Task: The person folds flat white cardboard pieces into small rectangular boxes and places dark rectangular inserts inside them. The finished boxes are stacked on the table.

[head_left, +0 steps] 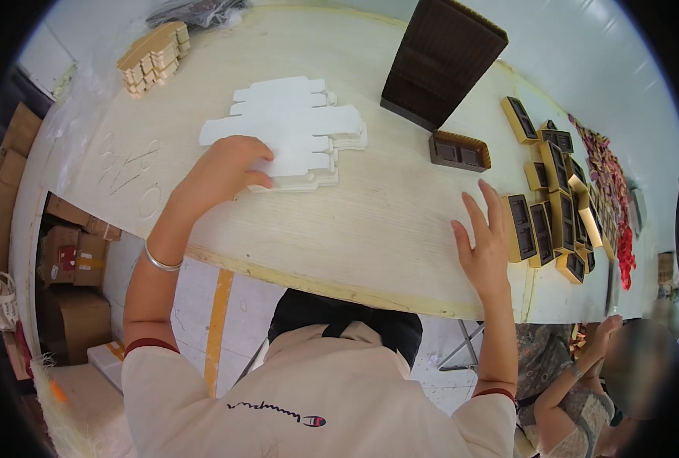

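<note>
My left hand (pixel 229 168) rests on the left side of a stack of flat white die-cut box blanks (pixel 286 126). Its thumb and fingers are apart, with no blank lifted. Over the table's right part, my right hand (pixel 483 240) is spread and holds nothing. Just beyond its fingertips is a small dark brown plastic tray (pixel 459 153) with compartments. To its right stand several gold boxes (pixel 519 227) with dark trays inside. A tall stack of nested brown trays (pixel 442 65) leans at the far side.
A pile of gold blanks (pixel 154 57) lies at the far left of the pale table (pixel 339 229). Small red and multicoloured pieces (pixel 606 175) heap along the right. Cardboard boxes (pixel 76 256) stand beneath at left. Another person (pixel 576 404) works at the lower right.
</note>
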{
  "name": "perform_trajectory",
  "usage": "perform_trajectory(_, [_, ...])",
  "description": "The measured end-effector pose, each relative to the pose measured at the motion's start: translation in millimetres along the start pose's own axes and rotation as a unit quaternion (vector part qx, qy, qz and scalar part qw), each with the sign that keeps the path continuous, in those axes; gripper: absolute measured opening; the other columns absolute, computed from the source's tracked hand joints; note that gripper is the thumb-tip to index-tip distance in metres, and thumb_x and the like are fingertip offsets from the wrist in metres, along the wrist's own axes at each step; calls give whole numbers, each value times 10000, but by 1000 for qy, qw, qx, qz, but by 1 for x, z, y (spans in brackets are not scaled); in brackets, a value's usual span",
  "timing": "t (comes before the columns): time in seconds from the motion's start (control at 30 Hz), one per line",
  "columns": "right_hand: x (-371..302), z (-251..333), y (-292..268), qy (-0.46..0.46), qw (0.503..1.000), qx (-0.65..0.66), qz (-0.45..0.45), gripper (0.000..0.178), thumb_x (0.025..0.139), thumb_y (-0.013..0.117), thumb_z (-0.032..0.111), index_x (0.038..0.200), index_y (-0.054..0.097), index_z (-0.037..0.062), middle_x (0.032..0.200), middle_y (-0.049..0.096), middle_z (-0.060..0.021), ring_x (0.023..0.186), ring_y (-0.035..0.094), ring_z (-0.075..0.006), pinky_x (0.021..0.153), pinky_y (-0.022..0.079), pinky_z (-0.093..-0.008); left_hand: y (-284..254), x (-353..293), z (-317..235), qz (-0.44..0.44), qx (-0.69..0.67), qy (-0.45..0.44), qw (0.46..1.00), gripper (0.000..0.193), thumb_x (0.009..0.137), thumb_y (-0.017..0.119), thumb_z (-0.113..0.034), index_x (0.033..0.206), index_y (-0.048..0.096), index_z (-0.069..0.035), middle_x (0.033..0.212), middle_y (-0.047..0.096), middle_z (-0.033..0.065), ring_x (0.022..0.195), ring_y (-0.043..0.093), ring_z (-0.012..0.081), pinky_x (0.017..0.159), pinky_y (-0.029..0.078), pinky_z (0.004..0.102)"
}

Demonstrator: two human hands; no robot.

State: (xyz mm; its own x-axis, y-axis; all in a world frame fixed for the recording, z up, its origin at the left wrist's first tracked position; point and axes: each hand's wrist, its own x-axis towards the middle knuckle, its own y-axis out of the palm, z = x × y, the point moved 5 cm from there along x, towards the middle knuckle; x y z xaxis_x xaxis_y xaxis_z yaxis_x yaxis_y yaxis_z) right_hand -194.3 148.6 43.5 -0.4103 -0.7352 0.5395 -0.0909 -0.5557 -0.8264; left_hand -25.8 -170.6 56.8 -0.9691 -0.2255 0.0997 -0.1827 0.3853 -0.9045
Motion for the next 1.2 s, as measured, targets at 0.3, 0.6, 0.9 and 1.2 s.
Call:
perform_trajectory(0.3, [-14, 15, -15, -6, 999, 47, -23, 399, 766, 733, 117, 1140, 624, 29, 1307, 505, -204, 1163, 519, -368, 947, 441, -447, 1, -21, -57, -246, 133, 165, 946, 166, 786, 601, -12, 939, 663, -8, 913, 688, 126, 840, 665, 284, 686, 546, 353])
perform_trajectory(0.6, [-102, 65, 0, -84, 989, 75, 95, 239, 808, 642, 136, 1039, 637, 71, 850, 592, -90, 794, 608, -254, 689, 487, -387, 124, -36, -170, 62, -135, 276, 950, 186, 827, 579, -99, 1005, 624, -68, 725, 598, 77, 671, 596, 266, 547, 470, 364])
perform_trajectory(0.9, [-92, 68, -2, -39, 998, 36, 36, 261, 759, 681, 107, 998, 618, 22, 1087, 547, -107, 1030, 542, -275, 866, 442, -399, 128, -35, -172, 40, -55, 294, 953, 328, 691, 750, -151, 977, 614, -71, 993, 558, 56, 847, 554, 226, 726, 488, 333])
perform_trajectory(1.2, [-80, 58, 16, 58, 963, 132, 228, 187, 780, 658, 55, 963, 623, 36, 940, 608, -115, 846, 594, -286, 690, 479, -363, 125, -28, -153, 69, -117, 209, 968, 109, 755, 721, -137, 781, 650, -59, 880, 536, 25, 756, 518, 236, 664, 445, 372])
